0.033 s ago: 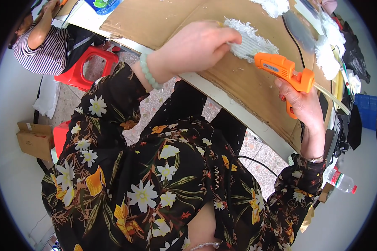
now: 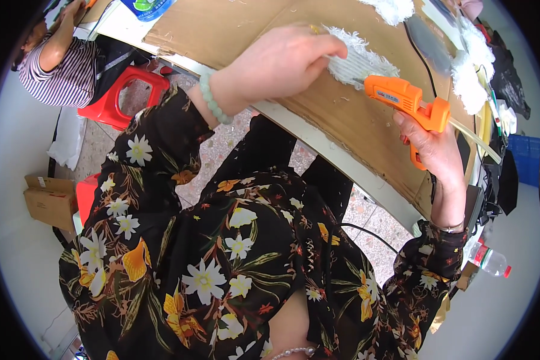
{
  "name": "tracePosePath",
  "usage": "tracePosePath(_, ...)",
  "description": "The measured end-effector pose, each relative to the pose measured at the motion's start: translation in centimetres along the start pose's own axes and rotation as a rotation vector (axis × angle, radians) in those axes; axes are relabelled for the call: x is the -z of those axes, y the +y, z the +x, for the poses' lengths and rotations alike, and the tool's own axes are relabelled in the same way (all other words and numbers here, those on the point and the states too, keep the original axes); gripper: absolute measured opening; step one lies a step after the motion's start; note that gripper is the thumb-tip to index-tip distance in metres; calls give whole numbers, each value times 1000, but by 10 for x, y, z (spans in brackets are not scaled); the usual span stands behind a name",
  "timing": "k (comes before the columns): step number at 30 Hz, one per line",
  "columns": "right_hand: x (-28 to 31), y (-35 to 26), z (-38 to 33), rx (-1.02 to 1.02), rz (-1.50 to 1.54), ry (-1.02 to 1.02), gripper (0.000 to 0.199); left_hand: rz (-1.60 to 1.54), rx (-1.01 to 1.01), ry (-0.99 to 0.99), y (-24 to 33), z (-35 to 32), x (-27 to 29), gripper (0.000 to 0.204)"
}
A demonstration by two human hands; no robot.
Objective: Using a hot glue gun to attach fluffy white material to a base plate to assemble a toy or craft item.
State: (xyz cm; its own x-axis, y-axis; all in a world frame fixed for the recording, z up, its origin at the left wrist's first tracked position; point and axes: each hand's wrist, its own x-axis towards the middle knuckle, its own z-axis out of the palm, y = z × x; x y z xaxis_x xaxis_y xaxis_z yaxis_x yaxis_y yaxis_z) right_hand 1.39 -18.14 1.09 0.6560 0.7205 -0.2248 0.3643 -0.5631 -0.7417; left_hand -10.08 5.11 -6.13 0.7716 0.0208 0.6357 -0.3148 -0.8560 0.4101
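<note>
My right hand (image 2: 432,141) is wrapped round the grip of an orange hot glue gun (image 2: 402,96), with a pale glue stick (image 2: 474,139) jutting from its back. The gun's nozzle meets the near edge of a white, ribbed piece of fabric with a frayed fringe (image 2: 363,60), lying on brown cardboard (image 2: 378,144). At the left end of that piece is my left hand (image 2: 276,66), fingers bent and thumb and forefinger drawn together on its edge. The fingertips are partly hidden behind the hand.
More white fringed pieces (image 2: 471,81) lie at the right and far side of the table. A black cord (image 2: 423,54) crosses the cardboard. A blue pouch (image 2: 147,9) sits far left. Another person in a striped shirt (image 2: 63,72) works beyond a red stool (image 2: 126,99).
My left hand has shifted very slightly left and away from me. The glue gun and the right hand look unmoved.
</note>
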Motion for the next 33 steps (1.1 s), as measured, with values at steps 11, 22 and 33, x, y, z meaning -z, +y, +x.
tracePosePath(11, -5, -2, -2, 18, -59, -24, 27, -73, -77, -157, -21, 27, 11, 16)
tracePosePath(22, -13, -13, 1, 159, -153, 0, 26, -221, -63, -196, -24, 34, 9, 22)
tracePosePath(33, -15, -14, 4, 116, -96, 19, 25, -294, -26, -222, -22, 37, 10, 21)
